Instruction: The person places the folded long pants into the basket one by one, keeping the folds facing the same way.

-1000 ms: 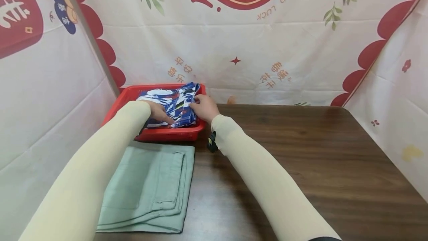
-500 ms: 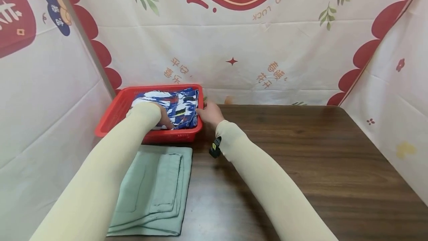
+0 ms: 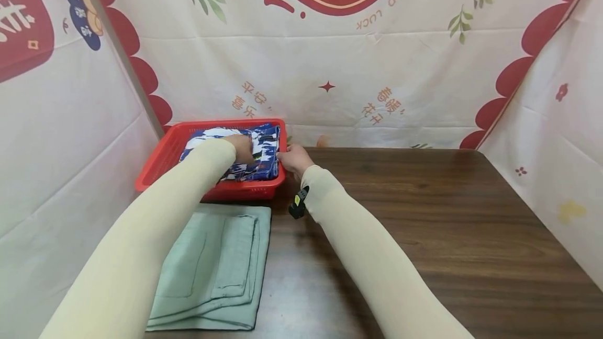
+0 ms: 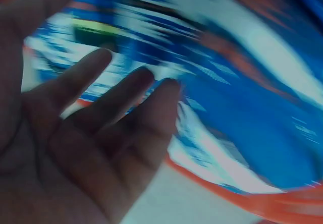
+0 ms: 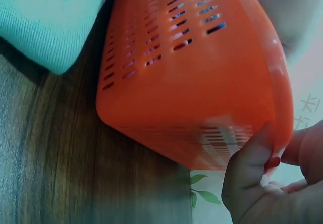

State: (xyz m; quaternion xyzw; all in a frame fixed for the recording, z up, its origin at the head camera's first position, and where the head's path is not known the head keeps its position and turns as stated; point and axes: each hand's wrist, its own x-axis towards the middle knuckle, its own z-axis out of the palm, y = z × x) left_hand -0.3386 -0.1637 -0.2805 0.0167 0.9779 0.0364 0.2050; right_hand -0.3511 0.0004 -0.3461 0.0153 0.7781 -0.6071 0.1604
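The left sleeve [image 3: 127, 245] hides part of the red basket [image 3: 245, 191] and folded green cloth [image 3: 212, 260]. The patterned cloth [image 4: 237, 93] is blurred in the left wrist view.

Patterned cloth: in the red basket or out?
In: the head view shows the patterned cloth lying inside the red basket, which surrounds it.

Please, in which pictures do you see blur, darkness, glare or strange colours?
Left wrist: the printed cloth is streaked with blur, and the left hand looks dark; head: pale glare on the table beside the green cloth; right wrist: the basket looks orange, but red in the head view.
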